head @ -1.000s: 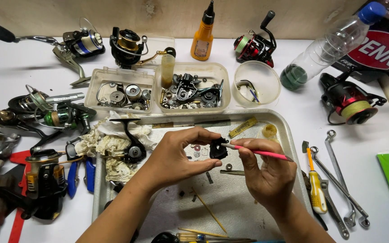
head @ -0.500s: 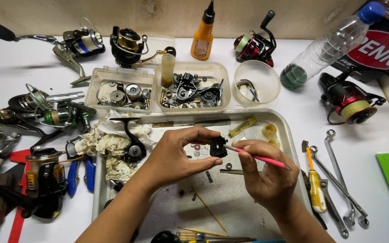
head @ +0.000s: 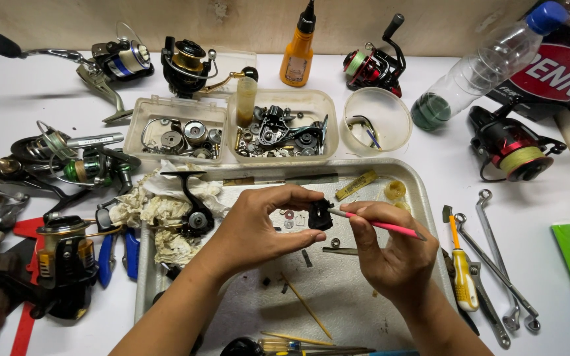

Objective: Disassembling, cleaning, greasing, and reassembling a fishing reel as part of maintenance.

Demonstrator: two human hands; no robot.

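Left hand pinches a small black reel part between thumb and fingers; right hand, just beside it, grips a pink tool whose tip touches the part, both over the metal tray

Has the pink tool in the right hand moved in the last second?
Hardly. The pink tool in the right hand sits in the same place against the metal tray, its tip at the small black part that the left hand pinches.

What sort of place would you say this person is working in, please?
Probably a fishing-reel repair bench: spinning reels lie about the white table, clear tubs hold small reel parts, and wrenches lie beside the metal tray.
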